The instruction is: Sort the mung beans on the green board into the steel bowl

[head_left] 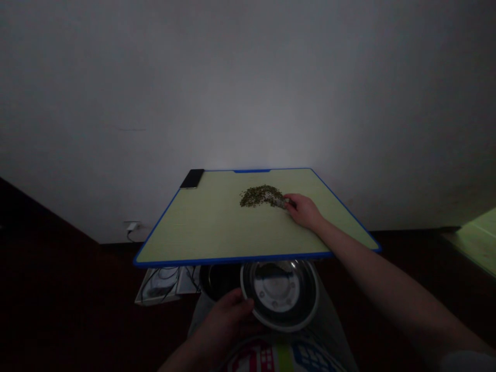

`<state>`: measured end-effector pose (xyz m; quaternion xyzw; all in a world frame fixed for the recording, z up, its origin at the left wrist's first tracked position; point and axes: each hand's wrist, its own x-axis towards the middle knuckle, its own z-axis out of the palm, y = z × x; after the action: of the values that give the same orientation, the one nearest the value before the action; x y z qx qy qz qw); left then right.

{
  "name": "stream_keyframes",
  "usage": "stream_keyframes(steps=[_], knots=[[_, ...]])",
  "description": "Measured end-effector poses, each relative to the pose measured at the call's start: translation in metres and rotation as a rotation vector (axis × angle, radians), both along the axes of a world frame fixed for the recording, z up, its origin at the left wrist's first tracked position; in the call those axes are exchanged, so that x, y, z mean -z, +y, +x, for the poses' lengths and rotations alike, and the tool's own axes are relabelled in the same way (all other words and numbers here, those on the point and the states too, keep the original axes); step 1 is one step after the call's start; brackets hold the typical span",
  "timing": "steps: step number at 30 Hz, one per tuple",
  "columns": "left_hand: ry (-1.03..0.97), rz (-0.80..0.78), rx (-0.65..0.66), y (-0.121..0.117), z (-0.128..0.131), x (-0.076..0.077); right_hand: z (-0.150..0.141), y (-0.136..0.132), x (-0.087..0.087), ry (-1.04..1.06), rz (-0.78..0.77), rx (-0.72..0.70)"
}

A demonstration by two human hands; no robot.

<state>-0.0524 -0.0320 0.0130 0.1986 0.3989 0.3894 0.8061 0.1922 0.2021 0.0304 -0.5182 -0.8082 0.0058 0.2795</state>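
Observation:
A pale green table with a blue rim stands before me. A loose pile of small dark green grains lies on its far middle. My right hand rests on the tabletop at the pile's right end, fingers curled against the grains. Below the table's near edge, a shiny steel bowl sits on my lap. My left hand grips the bowl's left rim. A second, darker bowl lies just left of it.
A black phone lies on the table's far left corner. A white wall rises behind the table. A plug and cable sit low on the wall at left. A white tray with wires lies on the floor. Another green surface shows at right.

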Motion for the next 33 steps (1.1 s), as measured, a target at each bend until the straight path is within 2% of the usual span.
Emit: stream_keyframes(steps=[5,16,27,33], knots=[[-0.003,0.002,-0.014,0.000,-0.001,0.006,-0.001,0.002,-0.001,-0.014,-0.010,-0.012],[-0.033,0.038,-0.033,0.000,-0.001,0.019,0.000,0.015,-0.018,-0.149,-0.035,-0.088],[-0.001,0.035,-0.019,-0.001,-0.002,0.006,-0.003,0.008,-0.011,-0.002,-0.028,-0.046],[-0.028,-0.006,-0.023,0.000,-0.002,0.011,-0.003,0.010,-0.007,0.011,-0.026,-0.060]])
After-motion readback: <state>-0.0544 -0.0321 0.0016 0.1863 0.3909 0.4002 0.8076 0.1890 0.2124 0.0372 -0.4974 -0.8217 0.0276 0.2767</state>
